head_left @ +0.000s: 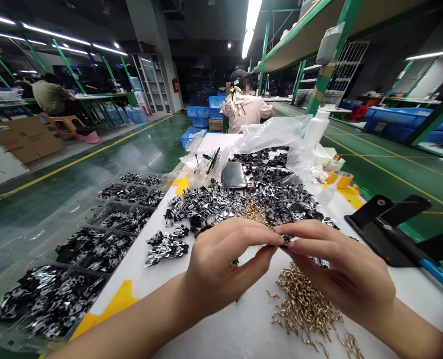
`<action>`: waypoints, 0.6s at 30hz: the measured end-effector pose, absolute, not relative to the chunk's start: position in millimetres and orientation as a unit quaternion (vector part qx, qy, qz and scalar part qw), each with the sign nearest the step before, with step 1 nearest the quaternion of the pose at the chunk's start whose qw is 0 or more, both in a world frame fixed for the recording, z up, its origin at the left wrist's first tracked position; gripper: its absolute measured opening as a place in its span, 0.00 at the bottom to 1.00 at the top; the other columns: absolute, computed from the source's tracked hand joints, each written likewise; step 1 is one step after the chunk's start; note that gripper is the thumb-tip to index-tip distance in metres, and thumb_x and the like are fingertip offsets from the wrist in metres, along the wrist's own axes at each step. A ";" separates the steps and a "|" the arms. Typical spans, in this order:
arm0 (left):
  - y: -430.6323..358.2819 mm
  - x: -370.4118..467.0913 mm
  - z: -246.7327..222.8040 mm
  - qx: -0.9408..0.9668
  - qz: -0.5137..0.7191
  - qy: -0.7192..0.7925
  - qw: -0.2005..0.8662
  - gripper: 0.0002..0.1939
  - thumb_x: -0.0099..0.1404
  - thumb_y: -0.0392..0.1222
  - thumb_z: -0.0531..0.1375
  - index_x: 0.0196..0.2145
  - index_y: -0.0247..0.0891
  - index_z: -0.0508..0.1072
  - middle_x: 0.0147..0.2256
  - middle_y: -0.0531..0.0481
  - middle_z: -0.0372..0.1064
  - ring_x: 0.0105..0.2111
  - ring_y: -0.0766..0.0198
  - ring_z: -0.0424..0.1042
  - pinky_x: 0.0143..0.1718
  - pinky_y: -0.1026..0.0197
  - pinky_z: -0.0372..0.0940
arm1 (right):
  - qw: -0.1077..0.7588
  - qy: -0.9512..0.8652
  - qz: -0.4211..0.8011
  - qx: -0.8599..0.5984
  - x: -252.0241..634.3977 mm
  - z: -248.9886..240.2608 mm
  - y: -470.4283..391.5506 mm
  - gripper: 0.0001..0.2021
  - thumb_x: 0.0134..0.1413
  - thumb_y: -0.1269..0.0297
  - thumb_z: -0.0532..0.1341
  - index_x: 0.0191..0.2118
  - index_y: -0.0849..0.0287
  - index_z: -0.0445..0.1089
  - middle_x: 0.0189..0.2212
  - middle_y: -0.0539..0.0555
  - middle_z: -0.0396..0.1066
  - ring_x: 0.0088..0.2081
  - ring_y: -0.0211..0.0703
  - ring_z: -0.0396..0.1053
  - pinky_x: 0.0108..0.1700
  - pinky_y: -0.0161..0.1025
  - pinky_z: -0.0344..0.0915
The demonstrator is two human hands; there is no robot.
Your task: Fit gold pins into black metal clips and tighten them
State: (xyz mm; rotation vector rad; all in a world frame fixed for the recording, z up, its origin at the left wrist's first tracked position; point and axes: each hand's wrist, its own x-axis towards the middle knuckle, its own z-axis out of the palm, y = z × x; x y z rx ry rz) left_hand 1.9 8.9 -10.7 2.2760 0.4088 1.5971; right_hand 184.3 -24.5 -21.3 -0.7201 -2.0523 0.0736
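Observation:
My left hand (226,264) and my right hand (341,264) meet over the white table (221,329), fingertips pinched together around a small dark part (284,243). Most of that part is covered by the fingers, so its exact kind does not show. Below my right hand lies a pile of small curved brass-coloured metal pieces (305,304). Another brass-coloured heap (256,214) sits behind my fingertips. Beyond it spread many black parts with shiny metal clips (206,204). A smaller group of these clip parts (167,247) rests left of my left hand.
Divided clear trays (109,244) full of clip parts stand at the left. A dark phone-like slab (234,175), a white bottle (317,129), plastic film (273,130) and orange tape (340,179) lie farther back. A blue-handled tool (436,271) is at right. A person (243,109) sits ahead.

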 end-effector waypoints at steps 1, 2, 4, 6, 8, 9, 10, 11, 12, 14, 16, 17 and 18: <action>9.1 1.9 -10.7 0.800 0.560 0.142 0.163 0.13 0.53 0.22 0.61 0.35 0.34 0.71 0.31 0.47 0.75 0.33 0.66 0.74 0.36 0.65 0.71 | 0.464 -0.836 0.029 -0.290 184.5 -21.2 -24.5 0.20 0.48 0.85 0.55 0.45 0.58 0.62 0.42 0.58 0.69 0.41 0.44 0.68 0.39 0.42 0.70; 9.3 1.8 -10.7 0.801 0.558 0.141 0.161 0.13 0.53 0.22 0.61 0.35 0.34 0.71 0.31 0.47 0.74 0.33 0.66 0.74 0.36 0.65 0.71 | 0.464 -0.837 0.029 -0.288 184.7 -21.3 -24.4 0.21 0.48 0.85 0.55 0.46 0.58 0.62 0.42 0.59 0.69 0.42 0.44 0.68 0.39 0.42 0.70; 9.5 1.6 -11.3 0.804 0.557 0.141 0.157 0.13 0.53 0.22 0.61 0.35 0.33 0.70 0.31 0.47 0.74 0.33 0.66 0.74 0.36 0.65 0.71 | 0.463 -0.838 0.029 -0.286 185.5 -22.0 -24.3 0.21 0.47 0.86 0.55 0.46 0.58 0.62 0.42 0.59 0.68 0.42 0.44 0.68 0.39 0.43 0.69; 9.5 1.1 -12.3 0.806 0.555 0.140 0.153 0.13 0.53 0.22 0.61 0.36 0.33 0.70 0.31 0.46 0.74 0.33 0.66 0.73 0.36 0.65 0.71 | 0.461 -0.839 0.025 -0.286 186.7 -23.0 -24.2 0.21 0.47 0.86 0.55 0.45 0.59 0.62 0.42 0.60 0.68 0.43 0.44 0.67 0.40 0.43 0.69; 9.5 0.2 -13.3 0.811 0.547 0.138 0.152 0.12 0.54 0.22 0.60 0.35 0.32 0.70 0.31 0.46 0.74 0.34 0.66 0.73 0.37 0.64 0.71 | 0.460 -0.840 0.018 -0.287 188.0 -24.1 -23.9 0.20 0.47 0.86 0.55 0.45 0.60 0.62 0.42 0.60 0.68 0.43 0.44 0.67 0.40 0.44 0.69; 9.5 -0.4 -13.7 0.814 0.543 0.135 0.153 0.12 0.54 0.22 0.60 0.35 0.32 0.70 0.31 0.45 0.74 0.34 0.65 0.73 0.37 0.64 0.71 | 0.461 -0.840 0.015 -0.287 188.6 -24.6 -23.8 0.20 0.47 0.86 0.55 0.45 0.60 0.62 0.42 0.60 0.68 0.43 0.44 0.67 0.40 0.44 0.69; 9.6 -1.1 -14.1 0.817 0.540 0.133 0.153 0.12 0.54 0.21 0.60 0.35 0.31 0.70 0.31 0.45 0.74 0.34 0.65 0.73 0.38 0.64 0.71 | 0.462 -0.839 0.012 -0.289 189.0 -25.1 -23.6 0.19 0.48 0.86 0.55 0.45 0.60 0.62 0.42 0.60 0.69 0.43 0.44 0.68 0.40 0.44 0.69; 9.7 -1.7 -14.5 0.820 0.536 0.133 0.152 0.11 0.54 0.21 0.60 0.34 0.31 0.70 0.31 0.44 0.74 0.35 0.64 0.74 0.38 0.64 0.71 | 0.462 -0.837 0.011 -0.293 189.2 -25.5 -23.4 0.19 0.48 0.85 0.55 0.45 0.60 0.63 0.42 0.59 0.69 0.43 0.44 0.68 0.41 0.44 0.69; 9.9 -2.4 -14.8 0.822 0.534 0.133 0.149 0.11 0.54 0.21 0.59 0.34 0.31 0.70 0.31 0.44 0.74 0.36 0.63 0.74 0.39 0.63 0.70 | 0.463 -0.835 0.011 -0.298 189.2 -25.9 -23.3 0.18 0.49 0.84 0.55 0.44 0.59 0.63 0.42 0.59 0.69 0.43 0.43 0.68 0.41 0.44 0.69; 10.5 -3.4 -15.5 0.825 0.531 0.133 0.141 0.11 0.54 0.22 0.59 0.33 0.32 0.70 0.31 0.45 0.74 0.36 0.63 0.74 0.40 0.63 0.70 | 0.462 -0.832 0.012 -0.308 188.5 -26.1 -23.0 0.17 0.50 0.83 0.55 0.44 0.58 0.63 0.42 0.58 0.70 0.43 0.43 0.68 0.41 0.43 0.69; 11.7 -4.2 -16.1 0.828 0.529 0.131 0.133 0.12 0.54 0.21 0.59 0.34 0.32 0.70 0.31 0.46 0.73 0.37 0.63 0.74 0.41 0.62 0.70 | 0.462 -0.830 0.015 -0.313 187.3 -25.8 -23.1 0.17 0.51 0.82 0.55 0.44 0.58 0.63 0.41 0.58 0.70 0.42 0.43 0.69 0.41 0.43 0.69; 12.5 -4.4 -16.3 0.829 0.530 0.127 0.128 0.12 0.54 0.21 0.59 0.34 0.32 0.69 0.31 0.46 0.73 0.37 0.63 0.73 0.41 0.62 0.70 | 0.463 -0.830 0.016 -0.311 186.6 -25.5 -23.2 0.17 0.50 0.82 0.55 0.44 0.58 0.63 0.41 0.58 0.70 0.42 0.43 0.69 0.40 0.43 0.69; 13.3 -4.6 -16.5 0.830 0.530 0.123 0.124 0.12 0.53 0.21 0.59 0.35 0.32 0.69 0.32 0.46 0.73 0.37 0.63 0.73 0.41 0.62 0.70 | 0.465 -0.830 0.015 -0.308 186.0 -25.2 -23.3 0.17 0.50 0.83 0.55 0.44 0.59 0.63 0.40 0.58 0.70 0.42 0.43 0.69 0.40 0.42 0.69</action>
